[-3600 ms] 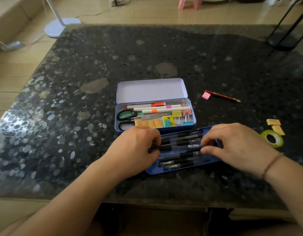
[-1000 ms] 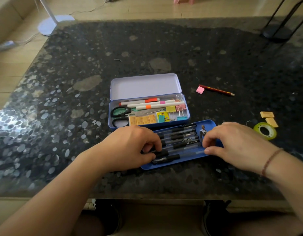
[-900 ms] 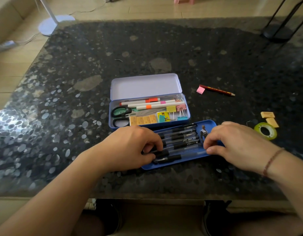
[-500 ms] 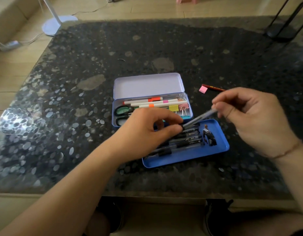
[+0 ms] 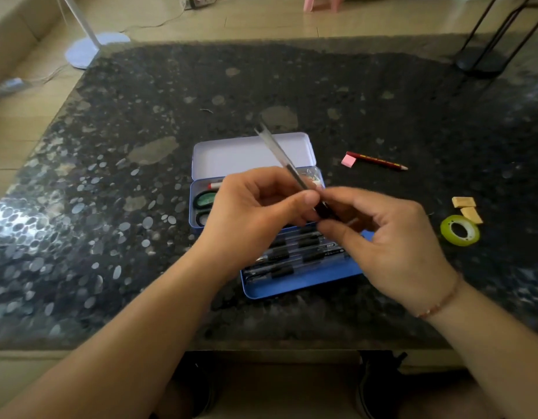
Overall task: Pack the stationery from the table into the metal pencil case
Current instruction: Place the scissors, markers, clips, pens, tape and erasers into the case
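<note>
An open metal pencil case [image 5: 252,155] lies mid-table, its lid flat behind; green-handled scissors [image 5: 205,198] and a marker show inside. In front of it a blue tray [image 5: 292,287] holds several black pens [image 5: 295,258]. Above the case, my left hand [image 5: 255,213] and my right hand [image 5: 379,237] together hold one clear pen [image 5: 280,155], tilted up and away to the left. Both hands pinch its dark lower end. A red pencil [image 5: 378,161], a pink eraser [image 5: 348,161], two tan erasers [image 5: 467,208] and a green tape roll [image 5: 459,230] lie to the right.
The dark speckled table [image 5: 140,207] ends at a near edge [image 5: 261,346] below my forearms. A white lamp base [image 5: 92,49] stands on the floor at far left. A black metal stand [image 5: 485,58] rises at far right.
Both hands lifted one pen out of the blue tray and raised it over the case. The pen swung from pointing right to pointing up and left.
</note>
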A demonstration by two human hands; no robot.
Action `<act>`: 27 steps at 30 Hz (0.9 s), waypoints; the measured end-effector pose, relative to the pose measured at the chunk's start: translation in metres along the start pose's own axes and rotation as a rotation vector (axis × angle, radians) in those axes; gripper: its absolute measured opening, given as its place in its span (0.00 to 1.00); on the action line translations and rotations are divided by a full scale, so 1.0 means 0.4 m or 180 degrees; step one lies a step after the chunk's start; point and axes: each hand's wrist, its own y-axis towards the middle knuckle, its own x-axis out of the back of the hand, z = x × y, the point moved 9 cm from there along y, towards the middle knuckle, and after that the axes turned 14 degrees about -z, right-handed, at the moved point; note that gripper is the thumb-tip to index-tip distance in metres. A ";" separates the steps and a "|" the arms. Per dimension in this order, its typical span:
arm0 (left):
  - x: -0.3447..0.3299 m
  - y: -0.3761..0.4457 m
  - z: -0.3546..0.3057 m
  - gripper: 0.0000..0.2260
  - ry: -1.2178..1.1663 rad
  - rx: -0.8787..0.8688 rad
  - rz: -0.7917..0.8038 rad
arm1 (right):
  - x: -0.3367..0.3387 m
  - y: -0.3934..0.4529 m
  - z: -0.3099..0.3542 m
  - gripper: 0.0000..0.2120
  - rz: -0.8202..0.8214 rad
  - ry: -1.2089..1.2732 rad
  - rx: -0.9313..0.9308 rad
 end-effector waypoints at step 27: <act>-0.026 -0.071 0.100 0.08 0.3309 -0.1461 0.1742 | -0.084 -0.080 -0.102 0.08 0.1362 -0.1353 0.0075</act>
